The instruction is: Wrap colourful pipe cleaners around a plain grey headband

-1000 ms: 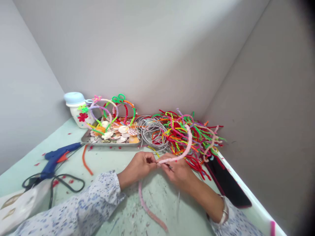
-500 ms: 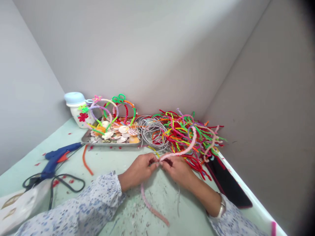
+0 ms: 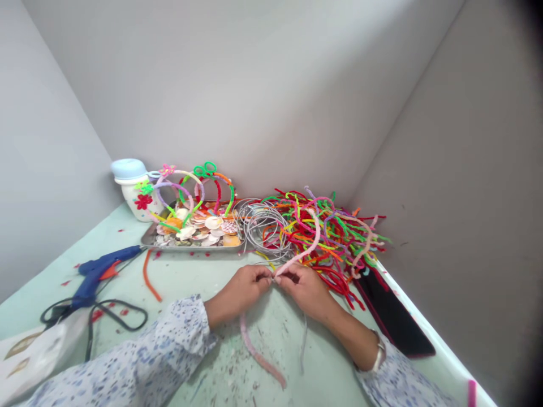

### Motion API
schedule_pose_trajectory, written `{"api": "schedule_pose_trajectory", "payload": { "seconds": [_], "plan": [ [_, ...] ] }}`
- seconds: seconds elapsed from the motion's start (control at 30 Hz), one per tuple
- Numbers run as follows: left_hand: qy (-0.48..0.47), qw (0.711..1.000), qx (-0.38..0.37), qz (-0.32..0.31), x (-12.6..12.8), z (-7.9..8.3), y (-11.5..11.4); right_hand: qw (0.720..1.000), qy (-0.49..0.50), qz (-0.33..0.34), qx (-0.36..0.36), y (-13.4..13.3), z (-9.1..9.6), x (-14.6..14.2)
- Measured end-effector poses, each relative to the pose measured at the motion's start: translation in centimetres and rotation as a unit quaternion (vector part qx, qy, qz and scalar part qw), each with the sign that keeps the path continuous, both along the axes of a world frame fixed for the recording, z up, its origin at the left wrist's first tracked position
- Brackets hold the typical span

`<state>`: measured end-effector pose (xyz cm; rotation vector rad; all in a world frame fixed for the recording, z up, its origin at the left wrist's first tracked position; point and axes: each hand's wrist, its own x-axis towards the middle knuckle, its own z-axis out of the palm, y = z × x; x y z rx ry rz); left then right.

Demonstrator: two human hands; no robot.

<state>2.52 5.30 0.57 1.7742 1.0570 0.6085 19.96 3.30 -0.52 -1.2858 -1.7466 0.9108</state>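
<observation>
In the middle of the table my left hand point(image 3: 241, 291) and my right hand point(image 3: 309, 291) meet, fingertips pinched almost together. Between them is a fuzzy pale pink pipe cleaner point(image 3: 317, 237), whose free length curves up over my right hand. Under my left hand hangs another fuzzy pink length point(image 3: 258, 356), curving toward the table front. Whether the two pink lengths are one piece is hidden by my fingers. A thin grey wire point(image 3: 302, 345) hangs below my right hand; its upper part is covered. The exact grip point is too small to make out.
Behind my hands lie a coil of silver wire point(image 3: 267, 232) and a heap of coloured pipe cleaners point(image 3: 339, 226). A metal tray point(image 3: 190, 249) holds shells and finished hoops. On the left are a blue glue gun point(image 3: 91, 280) and a lidded cup point(image 3: 136, 198); a black phone-like slab point(image 3: 399, 322) lies right.
The upper free end of the pink pipe cleaner has swung left and up. The lower pink length and the grey wire have shifted slightly left. Both hands stay nearly in place.
</observation>
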Motion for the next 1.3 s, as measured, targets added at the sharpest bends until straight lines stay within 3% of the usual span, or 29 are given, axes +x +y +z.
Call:
{"api": "schedule_pose_trajectory", "payload": {
  "seconds": [0.23, 0.53, 0.83, 1.1, 1.3],
  "plan": [
    [-0.037, 0.998, -0.033, 0.031, 0.1, -0.5, 0.0, 0.996, 0.056, -0.007, -0.066, 0.0, -0.2, -0.3],
    [-0.040, 0.996, -0.076, 0.027, 0.0, -0.9, -0.1, 0.996, 0.061, -0.015, -0.057, 0.0, 0.0, -0.6],
    [-0.012, 0.999, -0.043, 0.003, -0.2, -1.2, 0.1, 0.998, 0.053, -0.012, -0.042, 0.1, -0.5, -0.6],
    [0.037, 0.999, 0.033, -0.003, -0.2, -1.1, 0.2, 0.999, 0.048, 0.003, -0.024, -0.2, -0.3, -0.8],
    [0.088, 0.993, 0.078, -0.014, 0.0, -0.5, 0.1, 0.999, -0.005, 0.005, 0.037, -0.4, -0.2, -0.7]
  ]
}}
